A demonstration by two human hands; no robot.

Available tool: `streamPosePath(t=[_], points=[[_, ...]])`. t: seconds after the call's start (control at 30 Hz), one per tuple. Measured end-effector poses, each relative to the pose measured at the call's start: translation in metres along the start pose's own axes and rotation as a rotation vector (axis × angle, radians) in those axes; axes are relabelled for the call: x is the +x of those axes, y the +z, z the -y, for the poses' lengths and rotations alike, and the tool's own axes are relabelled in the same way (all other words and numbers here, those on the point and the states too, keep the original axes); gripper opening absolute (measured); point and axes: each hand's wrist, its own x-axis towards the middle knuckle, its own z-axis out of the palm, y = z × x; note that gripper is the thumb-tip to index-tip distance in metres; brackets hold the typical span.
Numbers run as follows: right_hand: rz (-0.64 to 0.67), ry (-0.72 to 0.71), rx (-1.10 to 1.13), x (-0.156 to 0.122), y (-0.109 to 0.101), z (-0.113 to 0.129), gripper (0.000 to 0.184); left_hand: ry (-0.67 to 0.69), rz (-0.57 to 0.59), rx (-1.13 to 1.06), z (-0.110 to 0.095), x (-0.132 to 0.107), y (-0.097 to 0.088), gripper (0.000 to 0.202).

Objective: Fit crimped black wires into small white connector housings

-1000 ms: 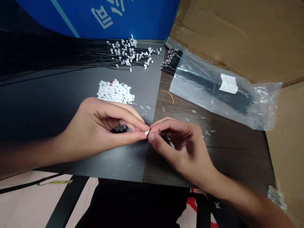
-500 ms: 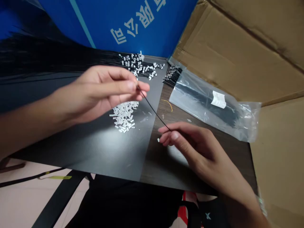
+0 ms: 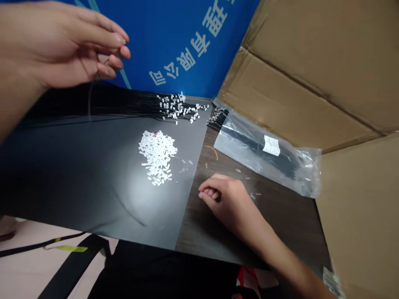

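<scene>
Head view. The left hand (image 3: 71, 50) is hovering high above the far left of the desk (image 3: 280, 220), its fingers loosely curled and slightly apart. A thin black wire (image 3: 90, 97) is hanging just below it; whether the fingers are pinching that wire cannot be told. The right hand (image 3: 224, 199) is resting on the dark wood with its fingers curled toward the palm, pinching nothing visible, just beside the edge of a black mat (image 3: 77, 178). A heap of white connector housings (image 3: 157, 158) is lying on the mat, well apart from both hands, with a few small clear pieces (image 3: 185, 166) beside it. Black wires tipped with white housings (image 3: 177, 108) are lying in a row across the mat's far side. A clear plastic bag of black wires (image 3: 258, 149) is lying on the wood, near opened cardboard (image 3: 311, 74) and a blue board with white lettering (image 3: 187, 45).
</scene>
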Motion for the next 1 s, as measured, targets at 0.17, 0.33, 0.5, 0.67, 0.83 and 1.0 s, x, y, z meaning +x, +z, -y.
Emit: streamPosePath(t=[0.17, 0.33, 0.5, 0.67, 0.83, 1.0], points=[[-0.007, -0.024, -0.024, 0.000, 0.001, -0.001, 0.022, 0.107, -0.268, 0.221, -0.019, 0.032, 0.008, 0.048], [-0.063, -0.014, 0.048, 0.006, 0.001, -0.005, 0.023, 0.097, -0.064, 0.240, 0.007, 0.047, 0.050, 0.029], [-0.195, -0.027, 0.201, 0.011, 0.000, -0.005, 0.011, 0.180, -0.044, 0.074, 0.011, -0.001, 0.092, 0.034], [-0.247, -0.071, 0.433, 0.015, 0.002, 0.010, 0.012, 0.027, 0.271, -0.474, -0.015, -0.088, 0.150, 0.016], [-0.287, -0.098, 0.621, 0.019, 0.010, 0.028, 0.020, -0.033, 0.284, -0.608, -0.026, -0.128, 0.172, 0.008], [-0.146, -0.064, 0.766, 0.036, 0.004, 0.031, 0.023, -0.003, 0.182, -0.628, -0.016, -0.123, 0.163, 0.004]])
